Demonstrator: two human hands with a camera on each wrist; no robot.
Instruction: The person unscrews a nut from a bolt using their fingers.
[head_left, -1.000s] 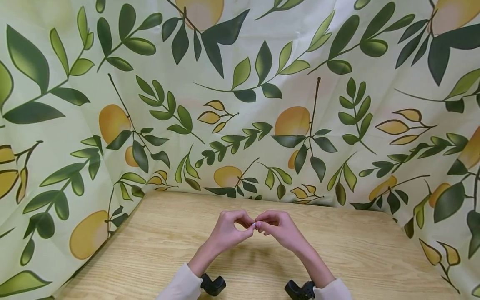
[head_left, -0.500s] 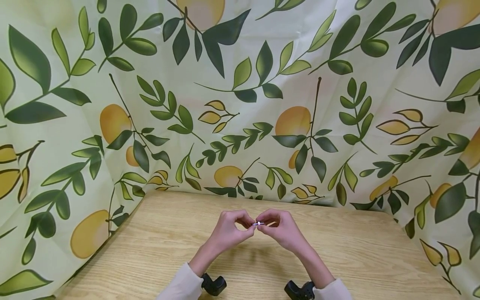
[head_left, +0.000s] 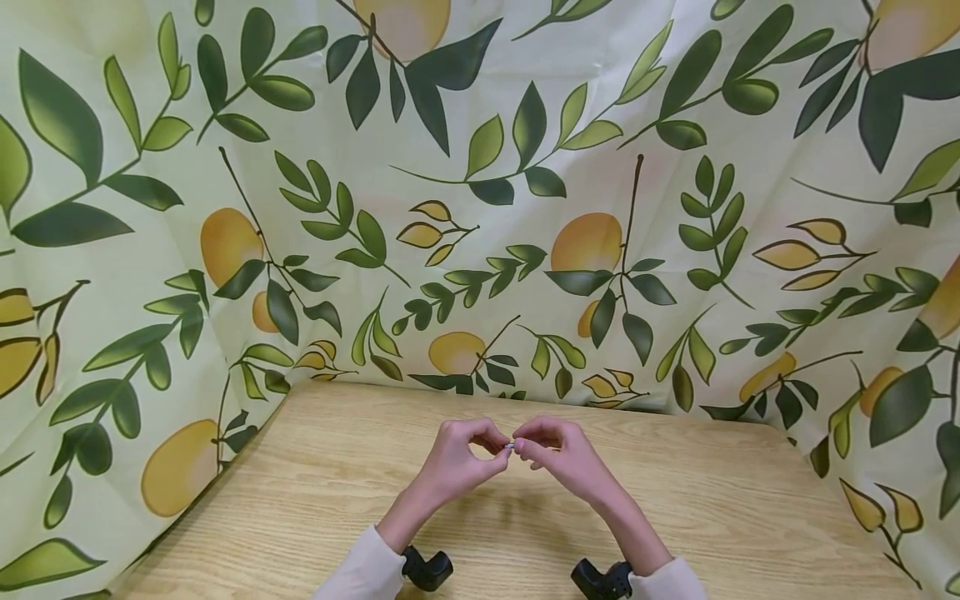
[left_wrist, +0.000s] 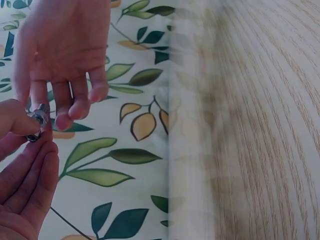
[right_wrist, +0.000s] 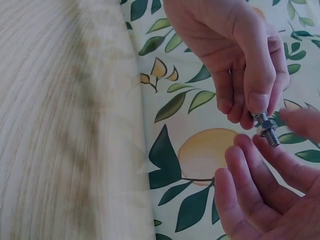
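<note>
In the head view, my left hand (head_left: 459, 457) and right hand (head_left: 558, 454) meet fingertip to fingertip over the table. Thumb and fingers of the left hand pinch a small metal bolt (right_wrist: 272, 138) near its head, which they largely hide. A hex nut (right_wrist: 265, 125) sits partway along the thread, with bare thread beyond it. Fairly straight fingers of the right hand reach under the nut, the index fingertip (right_wrist: 258, 141) right at it. The right thumb (right_wrist: 300, 121) lies just beside the nut, a narrow gap showing. In the left wrist view, the left thumb (left_wrist: 15, 119) partly covers the metal.
A wooden table (head_left: 337, 500) lies beneath the hands. Behind and beside it hangs a leaf-and-fruit patterned cloth (head_left: 480, 233). Black wrist devices (head_left: 427, 570) sit on both forearms, below light sleeves (head_left: 363, 567).
Half a second ago the right thumb and fingers were spread and the bolt showed between the hands. Now the right thumb has moved up across it. The left hand has stayed in place.
</note>
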